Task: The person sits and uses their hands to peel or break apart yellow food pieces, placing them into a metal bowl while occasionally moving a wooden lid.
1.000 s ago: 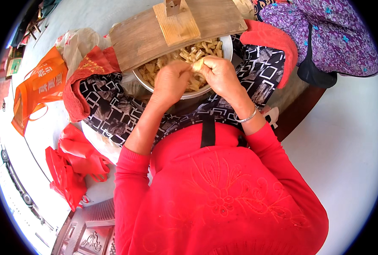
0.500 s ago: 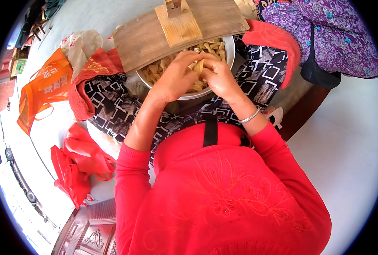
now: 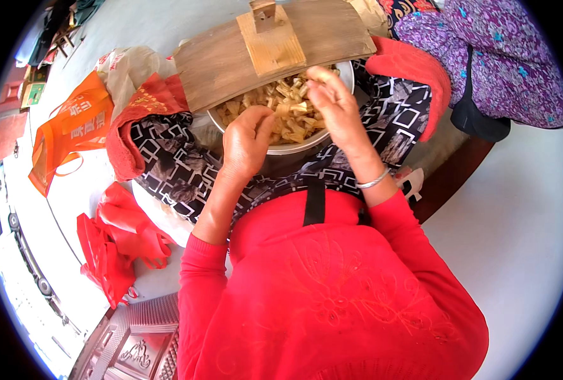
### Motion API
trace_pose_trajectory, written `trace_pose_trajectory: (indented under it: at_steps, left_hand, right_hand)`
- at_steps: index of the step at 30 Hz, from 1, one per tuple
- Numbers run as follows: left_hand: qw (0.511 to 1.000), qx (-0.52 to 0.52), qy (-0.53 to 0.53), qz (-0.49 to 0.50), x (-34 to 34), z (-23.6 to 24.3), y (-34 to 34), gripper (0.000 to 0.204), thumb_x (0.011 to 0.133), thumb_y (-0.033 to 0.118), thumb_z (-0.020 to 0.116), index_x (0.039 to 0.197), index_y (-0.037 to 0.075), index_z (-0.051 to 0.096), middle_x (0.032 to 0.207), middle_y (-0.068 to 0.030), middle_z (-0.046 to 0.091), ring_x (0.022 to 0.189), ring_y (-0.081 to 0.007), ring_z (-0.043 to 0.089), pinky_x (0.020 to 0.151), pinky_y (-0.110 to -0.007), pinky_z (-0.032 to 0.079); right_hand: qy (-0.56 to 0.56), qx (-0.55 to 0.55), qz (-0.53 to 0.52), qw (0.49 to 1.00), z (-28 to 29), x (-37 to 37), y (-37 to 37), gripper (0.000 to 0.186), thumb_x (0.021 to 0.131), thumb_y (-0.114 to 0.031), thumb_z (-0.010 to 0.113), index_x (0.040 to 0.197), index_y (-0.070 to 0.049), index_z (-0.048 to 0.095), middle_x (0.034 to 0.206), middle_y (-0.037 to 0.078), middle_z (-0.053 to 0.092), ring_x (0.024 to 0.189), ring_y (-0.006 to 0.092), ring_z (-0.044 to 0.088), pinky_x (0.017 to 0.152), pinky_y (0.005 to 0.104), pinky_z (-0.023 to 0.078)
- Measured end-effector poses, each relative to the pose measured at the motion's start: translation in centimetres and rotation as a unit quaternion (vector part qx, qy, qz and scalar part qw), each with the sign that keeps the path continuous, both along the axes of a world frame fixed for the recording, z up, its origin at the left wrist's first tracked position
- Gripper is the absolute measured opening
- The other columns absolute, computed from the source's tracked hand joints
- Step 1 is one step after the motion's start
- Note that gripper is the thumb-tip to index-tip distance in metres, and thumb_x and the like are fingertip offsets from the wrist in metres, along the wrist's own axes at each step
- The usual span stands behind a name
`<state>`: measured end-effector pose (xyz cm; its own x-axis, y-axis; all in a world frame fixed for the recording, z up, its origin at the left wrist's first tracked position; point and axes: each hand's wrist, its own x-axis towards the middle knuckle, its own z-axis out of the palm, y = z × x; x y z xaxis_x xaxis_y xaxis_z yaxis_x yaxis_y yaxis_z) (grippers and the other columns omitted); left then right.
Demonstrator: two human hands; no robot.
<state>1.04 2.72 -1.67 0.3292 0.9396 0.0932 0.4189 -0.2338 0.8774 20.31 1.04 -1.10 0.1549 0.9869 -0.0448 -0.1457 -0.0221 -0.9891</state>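
Observation:
A round metal basin (image 3: 274, 151) rests on my lap, filled with small folded yellow-brown pieces (image 3: 297, 120) whose material I cannot make out. My left hand (image 3: 246, 140) is over the basin's near left part. Its fingers are curled together, and whatever they may hold is hidden. My right hand (image 3: 337, 104) is raised over the basin's right side, fingers bent and apart, with nothing visible in them. A wooden board (image 3: 215, 69) lies across the far part of the basin, with a pale wooden block (image 3: 272, 45) fixed on top.
Black-and-white patterned cloth with red towelling edges (image 3: 408, 69) surrounds the basin. Orange (image 3: 72, 130) and red bags (image 3: 126, 228) are at left, near a plastic bag (image 3: 126, 69). At upper right sits a person in purple floral clothing (image 3: 484, 69). A carved brown panel (image 3: 136, 348) is at lower left.
My hands have parted from the folded piece they held together over the basin. The left has drawn back toward me, the right has shifted right and opened.

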Motion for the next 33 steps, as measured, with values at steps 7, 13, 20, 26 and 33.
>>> trace_pose_trajectory:
  at_steps: [7, 13, 20, 26, 33]
  left_hand:
    - [0.993, 0.095, 0.045, -0.057, 0.8, 2.8, 0.8, 0.009, 0.087, 0.008, 0.063, 0.096, 0.003, 0.062, 0.084, -0.0149, 0.064, 0.078, -0.0311, 0.065, 0.067, -0.034, 0.05]
    - [0.987, -0.11, -0.067, -0.091, 0.7, 3.2, 2.2, 0.007, 0.09, 0.008, 0.062, 0.093, 0.003, 0.059, 0.079, -0.0069, 0.062, 0.07, -0.0167, 0.057, 0.062, -0.028, 0.045]
    - [0.941, -0.24, -0.203, -0.125, 1.1, 3.3, 3.7, 0.006, 0.093, 0.009, 0.061, 0.092, 0.004, 0.059, 0.073, 0.005, 0.054, 0.064, -0.002, 0.044, 0.055, -0.017, 0.035]
    - [0.945, -0.271, -0.166, -0.072, 0.0, 3.6, 7.4, 0.011, 0.093, 0.017, 0.061, 0.095, 0.006, 0.063, 0.064, 0.006, 0.05, 0.051, -0.0012, 0.039, 0.044, -0.017, 0.028]
    - [0.945, -0.263, -0.191, -0.042, -0.6, 3.2, 11.7, 0.012, 0.092, 0.015, 0.059, 0.097, 0.005, 0.061, 0.068, 0.0041, 0.05, 0.051, -0.0015, 0.037, 0.045, -0.017, 0.026]
  right_hand:
    - [-0.069, -0.101, 0.24, 0.963, 2.5, 1.8, 1.8, 0.043, 0.093, -0.025, 0.064, 0.125, 0.002, 0.054, 0.091, 0.007, 0.065, 0.078, 0.0112, 0.061, 0.07, 0.0245, 0.051]
    - [-0.066, -0.141, 0.26, 0.953, 5.3, 2.5, 1.4, 0.037, 0.091, -0.009, 0.061, 0.127, -0.003, 0.055, 0.069, 0.001, 0.058, 0.055, 0.0043, 0.048, 0.048, 0.0189, 0.039]
    - [-0.076, -0.107, 0.253, 0.959, 5.7, 2.4, 2.5, 0.026, 0.091, -0.011, 0.063, 0.113, 0.001, 0.062, 0.078, 0.003, 0.063, 0.066, 0.0087, 0.06, 0.063, 0.0236, 0.051]
    - [-0.03, -0.098, 0.187, 0.977, 5.3, 3.6, 5.6, 0.01, 0.091, -0.009, 0.062, 0.096, -0.001, 0.064, 0.078, 0.002, 0.063, 0.061, 0.007, 0.058, 0.058, 0.0215, 0.051]
    - [-0.175, -0.003, 0.092, 0.98, 3.4, 2.2, 9.3, 0.011, 0.092, -0.012, 0.059, 0.087, -0.003, 0.064, 0.067, -0.003, 0.057, 0.057, 0.0042, 0.052, 0.051, 0.0219, 0.044]
